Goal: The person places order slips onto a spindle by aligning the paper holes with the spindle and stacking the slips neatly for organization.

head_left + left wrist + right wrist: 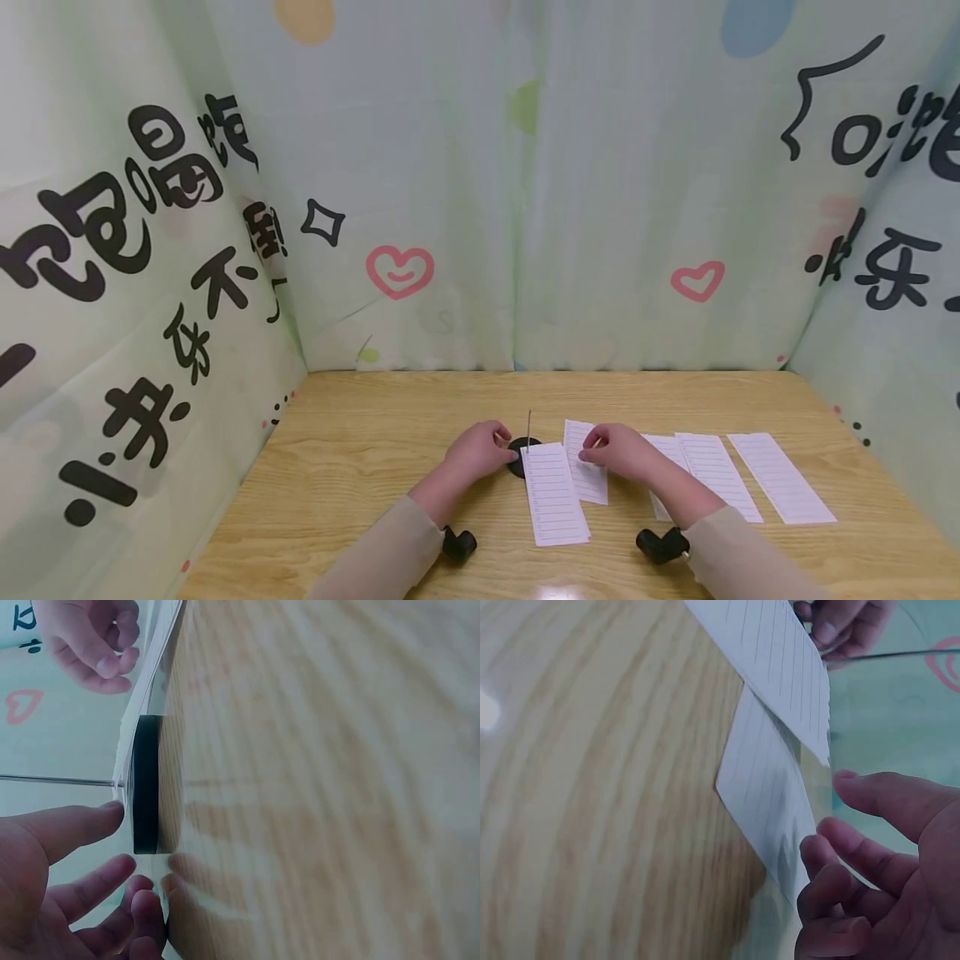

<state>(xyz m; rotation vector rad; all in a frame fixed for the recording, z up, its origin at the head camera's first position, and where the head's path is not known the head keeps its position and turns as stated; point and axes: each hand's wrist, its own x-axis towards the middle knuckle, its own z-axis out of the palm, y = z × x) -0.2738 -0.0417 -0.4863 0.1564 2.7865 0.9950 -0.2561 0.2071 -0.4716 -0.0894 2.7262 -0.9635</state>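
While lined paper slips [555, 500] sit pierced on upright metal rod [60, 780] above black round base [145, 787], step in hand looks like adding sheets to spike. Left hand [480, 450] beside base, thumb spread from loosely bent fingers. Right hand [628, 454] at loose lined slip [588, 479], partly under pierced ones; thumb and fingers apart, contact unclear. Next move probably calls for pinching that slip's top edge. Three more slips [716, 475] farther right.
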